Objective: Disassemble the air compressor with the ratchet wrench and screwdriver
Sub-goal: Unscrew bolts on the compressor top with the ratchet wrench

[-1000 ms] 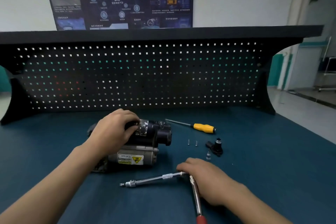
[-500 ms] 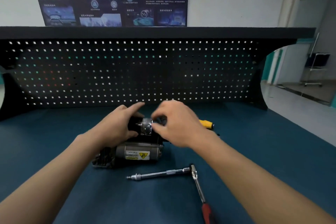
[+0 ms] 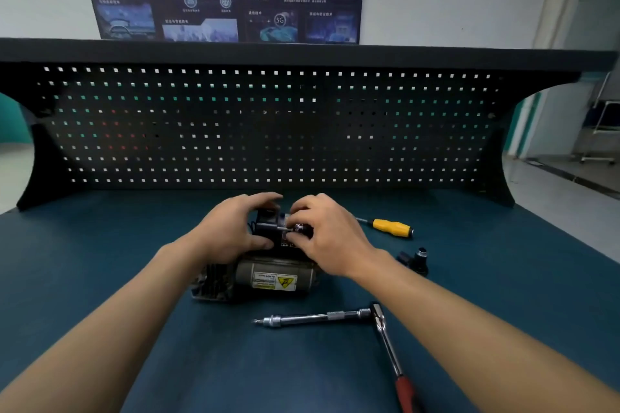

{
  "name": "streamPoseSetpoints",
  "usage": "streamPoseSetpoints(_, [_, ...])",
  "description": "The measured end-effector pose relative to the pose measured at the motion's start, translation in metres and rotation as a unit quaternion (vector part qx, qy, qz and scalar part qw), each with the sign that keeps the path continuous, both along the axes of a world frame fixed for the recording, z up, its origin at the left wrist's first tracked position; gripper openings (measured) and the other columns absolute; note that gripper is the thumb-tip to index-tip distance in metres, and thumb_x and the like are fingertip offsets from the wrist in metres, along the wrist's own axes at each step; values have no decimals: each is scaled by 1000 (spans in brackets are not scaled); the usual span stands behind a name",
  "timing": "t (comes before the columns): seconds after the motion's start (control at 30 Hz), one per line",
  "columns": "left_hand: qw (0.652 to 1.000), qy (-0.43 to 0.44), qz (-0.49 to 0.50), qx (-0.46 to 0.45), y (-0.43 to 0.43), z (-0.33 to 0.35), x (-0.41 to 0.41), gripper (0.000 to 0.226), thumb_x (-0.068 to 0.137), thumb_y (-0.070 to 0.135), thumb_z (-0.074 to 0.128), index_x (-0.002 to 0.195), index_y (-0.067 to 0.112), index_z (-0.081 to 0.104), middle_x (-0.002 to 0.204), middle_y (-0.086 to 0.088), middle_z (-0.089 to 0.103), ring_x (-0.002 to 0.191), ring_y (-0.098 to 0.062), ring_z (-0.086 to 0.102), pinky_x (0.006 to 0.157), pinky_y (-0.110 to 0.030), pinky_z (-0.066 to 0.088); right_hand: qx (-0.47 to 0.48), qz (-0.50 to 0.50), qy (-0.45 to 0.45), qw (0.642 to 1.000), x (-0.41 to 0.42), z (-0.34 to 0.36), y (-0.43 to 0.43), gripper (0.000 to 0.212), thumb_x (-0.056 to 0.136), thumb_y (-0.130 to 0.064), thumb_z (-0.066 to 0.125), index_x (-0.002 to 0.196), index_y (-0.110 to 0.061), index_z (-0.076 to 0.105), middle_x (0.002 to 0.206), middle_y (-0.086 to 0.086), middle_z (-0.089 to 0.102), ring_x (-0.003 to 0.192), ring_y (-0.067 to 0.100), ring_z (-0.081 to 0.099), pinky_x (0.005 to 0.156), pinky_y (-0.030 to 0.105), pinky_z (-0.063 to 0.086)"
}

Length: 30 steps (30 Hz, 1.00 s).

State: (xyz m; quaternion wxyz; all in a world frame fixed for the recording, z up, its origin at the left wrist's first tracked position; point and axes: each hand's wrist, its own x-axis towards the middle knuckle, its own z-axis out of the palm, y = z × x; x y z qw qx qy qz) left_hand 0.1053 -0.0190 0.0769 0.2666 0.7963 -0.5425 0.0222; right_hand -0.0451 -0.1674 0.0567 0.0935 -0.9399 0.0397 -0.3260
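Compressor top hides beneath left hand and right hand, fingers clamped round it.

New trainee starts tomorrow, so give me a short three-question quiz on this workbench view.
1. True or false: the right hand holds the chrome ratchet wrench with the red handle.
2. Which lies right of the hands, nearer the black pegboard? A) yellow-handled screwdriver B) hammer C) pliers
3. What do the left hand and right hand both hold?
Key: 1 false, it lies on the blue benchtop; 2 A; 3 the grey-and-black metal air compressor.
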Motion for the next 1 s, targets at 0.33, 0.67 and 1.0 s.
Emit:
streamPoseSetpoints(0.33, [997,-80,-7,4,-3,-8,9,76,66,29,91,134,35,57,116,22,55,112,-8,48,92,-22,33,172,-83,23,981,-47,5,-80,5,90,-22,74,94,-19,76,86,-11,70,81,2,64,78,22,51])
streamPoseSetpoints(0.67, [992,-125,-4,-13,-4,-12,7,74,62,36,90,130,36,59,109,26,52,102,-7,45,84,-24,31,32,-136,331,933,-22,-17,-110,3,89,-23,73,87,-23,70,97,0,68,87,19,67,79,36,58])
streamPoseSetpoints(1.0, [991,-128,-1,-31,-4,-15,7,72,61,37,90,127,36,61,109,23,56,97,-7,44,82,-25,34,29,-133,313,940,1,-34,-116,18,91,-22,71,108,-17,73,85,-10,59,85,21,62,63,22,46])
